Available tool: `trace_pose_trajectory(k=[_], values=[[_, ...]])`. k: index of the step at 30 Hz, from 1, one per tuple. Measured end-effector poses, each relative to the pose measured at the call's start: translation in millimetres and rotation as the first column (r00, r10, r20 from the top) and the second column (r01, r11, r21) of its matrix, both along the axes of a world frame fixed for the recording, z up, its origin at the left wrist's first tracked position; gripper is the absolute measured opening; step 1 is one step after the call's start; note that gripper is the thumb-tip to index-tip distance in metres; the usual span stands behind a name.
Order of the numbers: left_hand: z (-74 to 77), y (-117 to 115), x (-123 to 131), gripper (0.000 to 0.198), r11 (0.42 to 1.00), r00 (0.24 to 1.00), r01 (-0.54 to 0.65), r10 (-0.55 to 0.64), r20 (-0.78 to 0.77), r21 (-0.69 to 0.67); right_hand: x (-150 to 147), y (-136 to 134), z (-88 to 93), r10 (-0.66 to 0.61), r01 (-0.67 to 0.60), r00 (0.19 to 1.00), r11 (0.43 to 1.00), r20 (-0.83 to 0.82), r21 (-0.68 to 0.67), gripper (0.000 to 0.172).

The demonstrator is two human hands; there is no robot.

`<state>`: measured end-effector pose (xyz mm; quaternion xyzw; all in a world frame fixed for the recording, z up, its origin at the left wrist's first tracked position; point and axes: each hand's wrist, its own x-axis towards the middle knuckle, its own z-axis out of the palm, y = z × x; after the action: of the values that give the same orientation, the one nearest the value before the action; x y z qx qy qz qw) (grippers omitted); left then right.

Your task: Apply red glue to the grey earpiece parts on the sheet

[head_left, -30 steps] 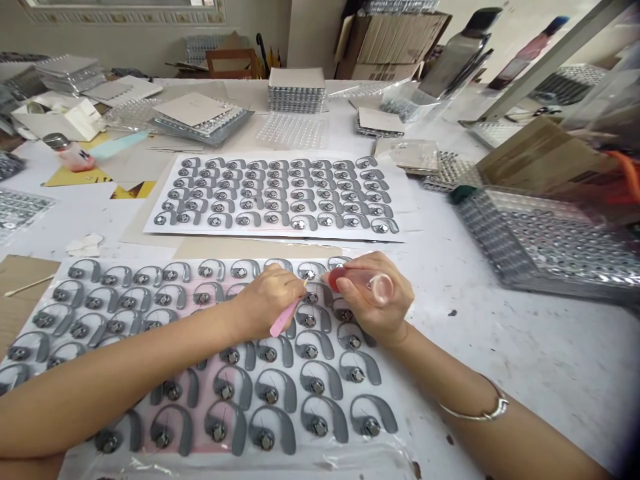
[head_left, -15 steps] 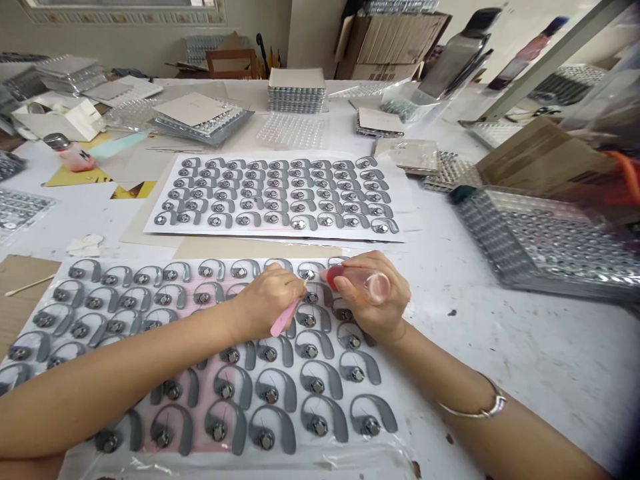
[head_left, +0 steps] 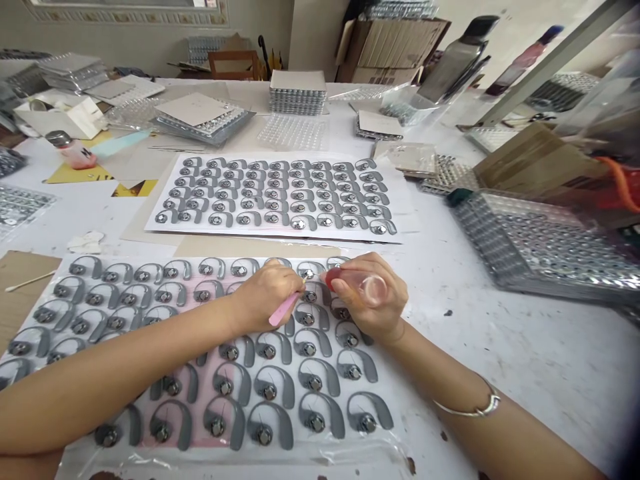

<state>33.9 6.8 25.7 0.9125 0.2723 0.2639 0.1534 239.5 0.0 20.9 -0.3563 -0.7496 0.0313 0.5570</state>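
Note:
My left hand [head_left: 273, 293] is closed round a slim pink tool [head_left: 283, 311] that looks like tweezers; its working tip is hidden by the fingers. Fingers of my right hand [head_left: 375, 297] wrap a small clear squeeze bottle [head_left: 364, 285] with a red nozzle end, tilted toward the left. Both hands hover over the near white sheet [head_left: 200, 460], close to a silver stud [head_left: 309, 274] in the back row. On this sheet lie rows of grey hook-shaped pieces [head_left: 380, 403], each with a round silver stud beside its curve. My forearm covers part of the left rows.
Behind lies a second sheet [head_left: 225, 231] with similar rows of hooks. Stacked clear trays [head_left: 550, 247] stand at the right, near a cardboard box [head_left: 535, 157]. A pink-white bottle [head_left: 70, 152] and a cotton swab [head_left: 30, 282] lie left. More card-topped trays [head_left: 297, 93] stand at the back.
Hardly anything differs. Both hands keep their grips on the pink tool and bottle at the same spot; the view has shifted very slightly.

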Motion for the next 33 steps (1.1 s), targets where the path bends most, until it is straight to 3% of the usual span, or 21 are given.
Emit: trace_pose_trajectory(k=[17, 24, 33], values=[[12.3, 7.3, -3.2, 0.015, 0.978, 0.999, -0.031, 0.036, 0.02, -0.208, -0.2, -1.5, -1.1, -0.009, 0.009, 1.0, 1.0, 0.008, -0.012, 0.015], [15.2, 10.5, -3.7, 0.013, 0.939, 0.993, -0.041, 0.078, 0.094, -0.34, -0.2, -2.6, 0.2, 0.029, -0.029, 1.0, 0.999, 0.009, -0.022, 0.02], [16.1, 13.3, -4.4, 0.009, 0.918, 0.988, -0.073, 0.121, 0.1, -0.389, -3.1, -3.6, 3.8, 0.068, -0.069, 0.998, 0.997, -0.008, -0.025, 0.018]])
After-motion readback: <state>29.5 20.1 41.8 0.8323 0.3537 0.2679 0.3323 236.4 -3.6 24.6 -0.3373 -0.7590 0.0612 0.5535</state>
